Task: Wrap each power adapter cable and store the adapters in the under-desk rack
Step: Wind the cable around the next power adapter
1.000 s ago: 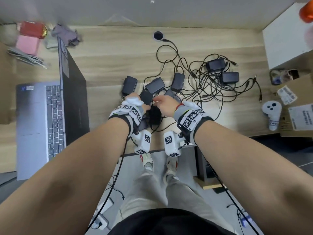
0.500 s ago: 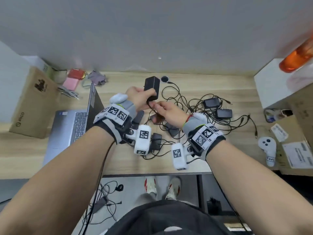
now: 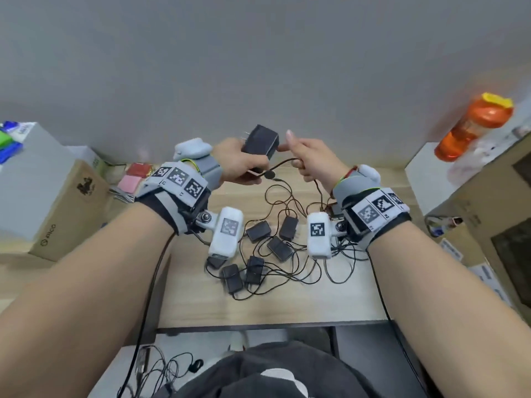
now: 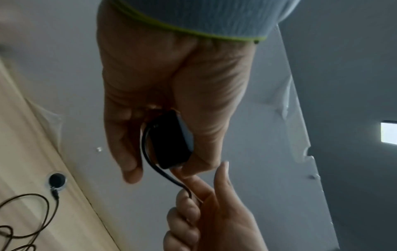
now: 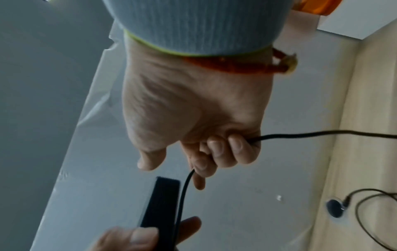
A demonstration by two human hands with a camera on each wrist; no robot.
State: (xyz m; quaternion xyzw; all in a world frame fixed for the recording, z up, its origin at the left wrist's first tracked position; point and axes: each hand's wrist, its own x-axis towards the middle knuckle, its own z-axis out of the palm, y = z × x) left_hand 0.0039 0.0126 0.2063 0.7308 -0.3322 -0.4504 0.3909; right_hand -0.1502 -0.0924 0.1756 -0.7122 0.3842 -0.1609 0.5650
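Observation:
My left hand [image 3: 244,165] grips a black power adapter [image 3: 260,142] raised above the desk, its plug prongs pointing up-left. The same adapter [image 4: 171,141] sits between thumb and fingers in the left wrist view. My right hand [image 3: 307,159] curls around the adapter's black cable [image 3: 280,165] just right of the brick, with thumb and forefinger stretched toward it. In the right wrist view the cable [image 5: 300,135] runs through the curled fingers and off to the right. Several other black adapters [image 3: 258,231] lie in tangled cables on the wooden desk [image 3: 287,305] below.
An orange bottle [image 3: 471,127] stands on a white box at the right. Cardboard boxes [image 3: 66,208] sit at the left, with pink and red items [image 3: 132,179] behind them. A round cable grommet [image 4: 56,180] is in the desk near the wall. Loose cables lie on the floor [image 3: 161,366].
Both hands lifted the adapter up from the pile toward the wall. The right hand slid along the cable away from the brick. The head view tilted upward.

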